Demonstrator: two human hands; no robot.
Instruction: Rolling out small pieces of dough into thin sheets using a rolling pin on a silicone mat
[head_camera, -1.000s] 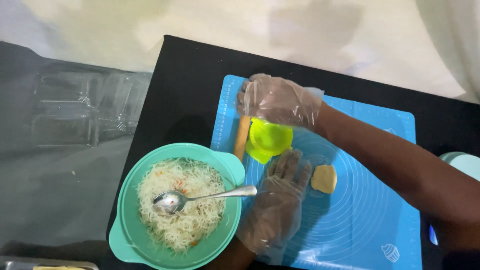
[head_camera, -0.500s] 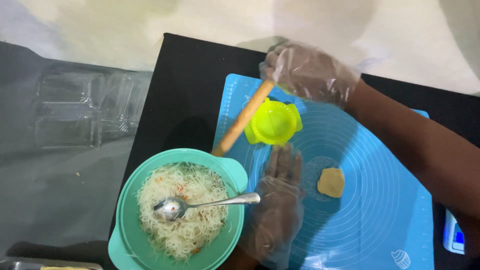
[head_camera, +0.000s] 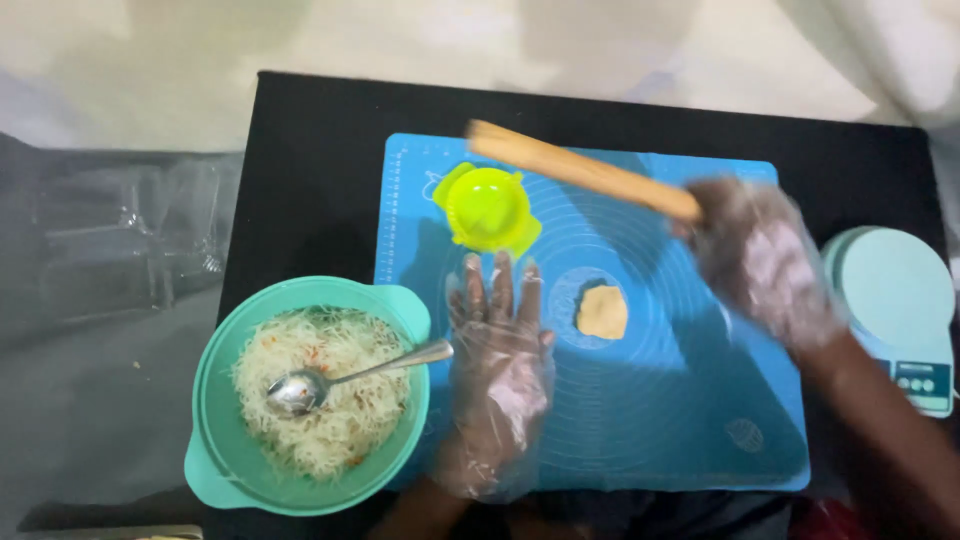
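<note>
Two gloved hands over blue silicone mat (head_camera: 690, 440) on black table (head_camera: 320, 130), seen from head camera. Left hand (head_camera: 497, 372) flat on mat, fingers spread wide, holding nothing, just left of small dough disc (head_camera: 602, 311). Right hand (head_camera: 765, 262) closed around one end of wooden rolling pin (head_camera: 580, 168), blurred, pin raised above mat and angled up toward far left. Dough disc on mat, between both hands, apart from each. Yellow-green round press mould (head_camera: 488, 207) just beyond left fingertips. Teal bowl (head_camera: 215, 470) of pale noodles (head_camera: 330, 385) with metal spoon (head_camera: 350, 377) beside left hand, overlapping mat's left edge. Pale kitchen scale (head_camera: 900, 300) at right table edge. Clear plastic trays (head_camera: 120, 240) well left.
</note>
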